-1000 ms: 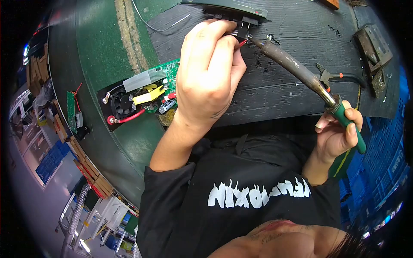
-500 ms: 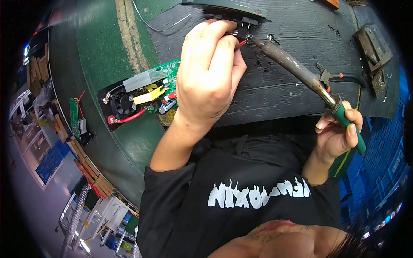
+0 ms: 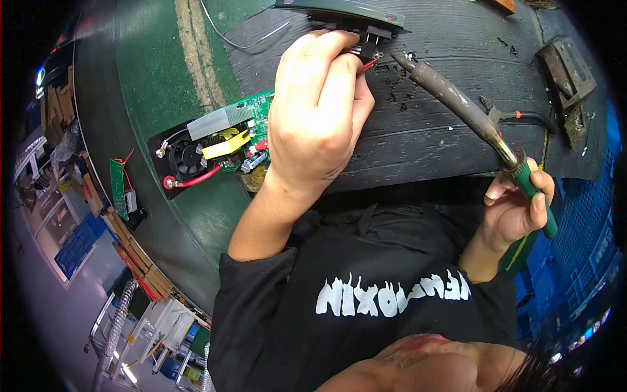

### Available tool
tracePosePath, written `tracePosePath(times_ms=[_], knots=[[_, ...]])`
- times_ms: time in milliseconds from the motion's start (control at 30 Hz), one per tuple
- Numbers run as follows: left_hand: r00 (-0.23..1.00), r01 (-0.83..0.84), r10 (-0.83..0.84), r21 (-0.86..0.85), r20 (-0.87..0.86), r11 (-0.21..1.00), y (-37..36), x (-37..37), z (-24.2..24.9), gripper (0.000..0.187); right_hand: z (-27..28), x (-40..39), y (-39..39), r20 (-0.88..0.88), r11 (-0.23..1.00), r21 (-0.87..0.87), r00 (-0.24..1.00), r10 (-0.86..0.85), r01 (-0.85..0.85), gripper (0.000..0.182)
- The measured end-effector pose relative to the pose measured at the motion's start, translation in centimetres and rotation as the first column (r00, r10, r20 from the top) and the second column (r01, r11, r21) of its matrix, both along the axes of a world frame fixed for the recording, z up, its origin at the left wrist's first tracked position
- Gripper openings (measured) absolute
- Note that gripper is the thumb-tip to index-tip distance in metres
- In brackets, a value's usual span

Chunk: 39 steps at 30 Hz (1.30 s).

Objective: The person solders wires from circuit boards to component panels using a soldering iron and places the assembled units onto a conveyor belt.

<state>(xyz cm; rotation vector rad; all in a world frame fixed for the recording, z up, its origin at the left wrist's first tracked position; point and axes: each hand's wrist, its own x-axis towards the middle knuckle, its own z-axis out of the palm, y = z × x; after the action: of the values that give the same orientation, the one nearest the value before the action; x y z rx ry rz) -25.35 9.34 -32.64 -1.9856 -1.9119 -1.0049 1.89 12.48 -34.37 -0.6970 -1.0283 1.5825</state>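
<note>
My left hand (image 3: pixel 320 111) is closed at the dark panel part (image 3: pixel 346 14), its fingertips pinching a short red wire (image 3: pixel 369 65) beside the black switch-like piece with metal pins (image 3: pixel 373 39). Most of what lies under these fingers is hidden. In my right hand (image 3: pixel 519 202) is the green handle of a soldering iron (image 3: pixel 457 108); its tip points up and left, a little right of the wire end and apart from it. Left of my left wrist sits a green circuit board (image 3: pixel 259 108) with a fan (image 3: pixel 186 160), partly covered by that hand.
A thin silvery wire (image 3: pixel 241 46) curls on the dark mat (image 3: pixel 444 157). Cutters (image 3: pixel 499 116) with dark handles lie behind the iron. A worn metal block (image 3: pixel 567 72) stands at the right. Another small board (image 3: pixel 117 189) is at the far left, near cardboard strips (image 3: pixel 134 255).
The soldering iron and my right hand have shifted slightly right, and the tip has come away from the wire end. My left hand has hardly moved. The small board at far left has shifted slightly.
</note>
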Motion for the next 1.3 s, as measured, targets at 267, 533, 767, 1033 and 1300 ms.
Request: tracePosePath(times_ms=[267, 533, 767, 1033, 1300], knots=[[0.999, 0.045, -0.045, 0.002, 0.019, 0.999, 0.0, 0.1, -0.2, 0.024, -0.2, 0.4, 0.0, -0.007, 1.000, -0.008, 1.000, -0.031, 0.030, 0.035], [0.999, 0.043, -0.043, 0.005, 0.025, 0.999, -0.1, -0.1, -0.2, 0.024, 0.0, 0.4, -0.1, -0.017, 0.999, -0.010, 0.999, -0.036, 0.036, 0.035], [0.999, -0.010, 0.011, -0.015, 0.033, 1.000, -0.1, -0.2, 0.2, 0.020, 0.1, 0.6, -0.1, -0.015, 0.999, -0.031, 0.999, -0.044, 0.044, 0.034], [0.997, 0.048, -0.046, -0.034, 0.065, 0.998, 0.1, -1.5, 1.1, 0.018, 0.3, 0.6, -0.1, -0.012, 0.998, -0.035, 0.998, -0.055, 0.055, 0.033], [0.974, 0.017, -0.002, -0.063, 0.225, 0.998, -0.3, -2.6, 1.9, 0.016, 0.4, 0.5, -0.2, -0.005, 0.996, -0.062, 0.998, -0.061, 0.060, 0.032]])
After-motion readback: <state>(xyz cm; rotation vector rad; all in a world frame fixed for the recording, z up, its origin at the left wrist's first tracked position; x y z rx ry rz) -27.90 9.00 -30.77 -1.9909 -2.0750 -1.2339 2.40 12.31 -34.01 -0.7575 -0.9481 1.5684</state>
